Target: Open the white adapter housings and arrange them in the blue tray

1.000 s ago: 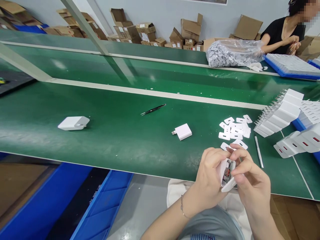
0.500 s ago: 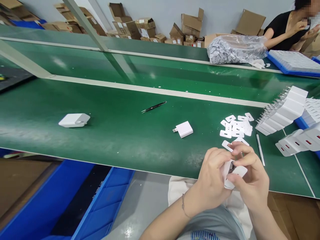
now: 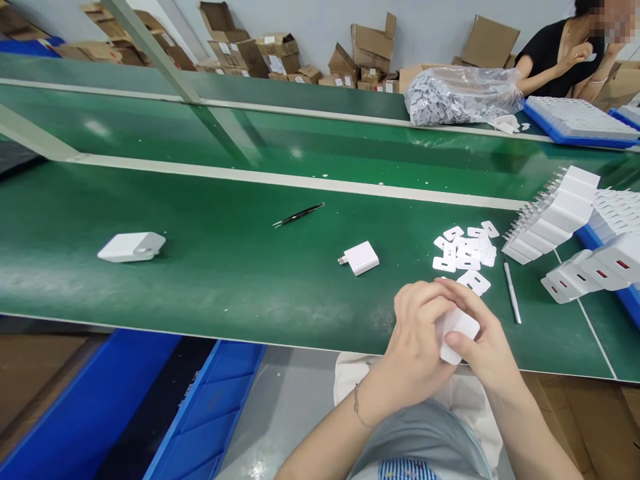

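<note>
The left hand [image 3: 415, 340] and right hand [image 3: 487, 340] meet at the frame's lower right, fingers [image 3: 414, 300] curled, right thumb [image 3: 461, 345] pointing left.

Over the front edge of the bench [image 3: 260, 293], a charger [image 3: 463, 325] is held between the left hand [image 3: 417, 337] and the right hand [image 3: 487, 343]. Behind the hands, cover plates [image 3: 467, 255] are heaped; a pen-like tool [image 3: 513, 295] is laid just to their right. Farther right, two charger rows [image 3: 555, 217] are set beside a tray [image 3: 631, 301]. Left of the plates, an adapter [image 3: 364, 258] is placed, with tweezers [image 3: 300, 215] behind and to its left, nearer the back edge. Well to the left, another charger [image 3: 125, 247] is laid.
</note>
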Demonstrator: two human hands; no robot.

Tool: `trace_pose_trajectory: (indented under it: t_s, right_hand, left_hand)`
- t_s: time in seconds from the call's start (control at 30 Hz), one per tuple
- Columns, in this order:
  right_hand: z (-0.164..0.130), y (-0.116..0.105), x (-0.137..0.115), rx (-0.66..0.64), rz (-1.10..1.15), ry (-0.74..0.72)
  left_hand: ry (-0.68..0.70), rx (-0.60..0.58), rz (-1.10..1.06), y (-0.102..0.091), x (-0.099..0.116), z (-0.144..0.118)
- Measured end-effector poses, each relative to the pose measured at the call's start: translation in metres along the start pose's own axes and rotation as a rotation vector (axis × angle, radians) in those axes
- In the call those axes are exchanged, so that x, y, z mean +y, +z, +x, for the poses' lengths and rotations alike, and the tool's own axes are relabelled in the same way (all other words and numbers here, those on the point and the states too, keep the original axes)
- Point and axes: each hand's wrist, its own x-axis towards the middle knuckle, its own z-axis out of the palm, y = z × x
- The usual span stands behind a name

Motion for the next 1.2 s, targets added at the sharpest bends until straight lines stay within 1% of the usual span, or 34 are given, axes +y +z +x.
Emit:
trace_pose_trajectory:
  t_s: [0.03,0.07,0.17,0.2,0.27,0.33,0.43,0.53,0.67,0.73,0.8,1.0,1.1,1.2]
  right_hand:
    - [0.001,-0.002,0.001,0.048,-0.015,-0.036]
    - [0.002,-0.004,0.002,0.093,-0.032,-0.080]
    - [0.003,-0.005,0.006,0.165,-0.097,-0.228]
    - [0.002,-0.004,0.007,0.185,-0.115,-0.271]
    - [0.000,-0.001,0.008,0.212,-0.116,-0.314]
    - [-0.003,0.000,0.008,0.203,-0.096,-0.305]
    - [-0.008,-0.007,0.004,0.081,-0.161,-0.304]
    - [-0.011,-0.021,-0.003,-0.023,-0.310,-0.359]
    - [-0.014,-0.037,-0.012,-0.059,-0.520,-0.408]
    - [-0.016,-0.037,-0.015,-0.069,-0.526,-0.422]
    - [-0.016,-0.034,-0.016,-0.054,-0.469,-0.426]
    - [-0.016,-0.017,-0.010,0.069,-0.365,-0.437]
    - [-0.014,-0.017,-0.006,0.092,-0.294,-0.382]
    - [-0.010,-0.029,-0.003,0.029,-0.267,-0.278]
  left_hand:
    - [-0.077,-0.008,-0.026,-0.001,0.001,-0.001]
    - [-0.165,-0.018,-0.103,0.000,0.001,-0.003]
    - [-0.424,-0.027,-0.523,0.009,0.003,-0.008]
    - [-0.491,-0.006,-0.643,0.013,0.003,-0.008]
    - [-0.582,0.060,-0.780,0.020,0.005,-0.008]
    - [-0.615,0.121,-0.823,0.023,0.007,-0.005]
    - [-0.616,0.153,-0.842,0.019,0.008,-0.001]
    - [-0.588,0.147,-0.831,0.012,0.007,0.001]
    - [-0.553,0.113,-0.846,0.009,0.005,0.002]
    - [-0.537,0.106,-0.858,0.009,0.006,0.003]
    - [-0.534,0.097,-0.850,0.008,0.007,0.004]
    - [-0.563,0.091,-0.810,0.005,0.009,0.004]
    - [-0.653,0.105,-0.827,0.007,0.006,0.004]
    - [-0.840,0.105,-0.875,0.009,0.003,0.007]
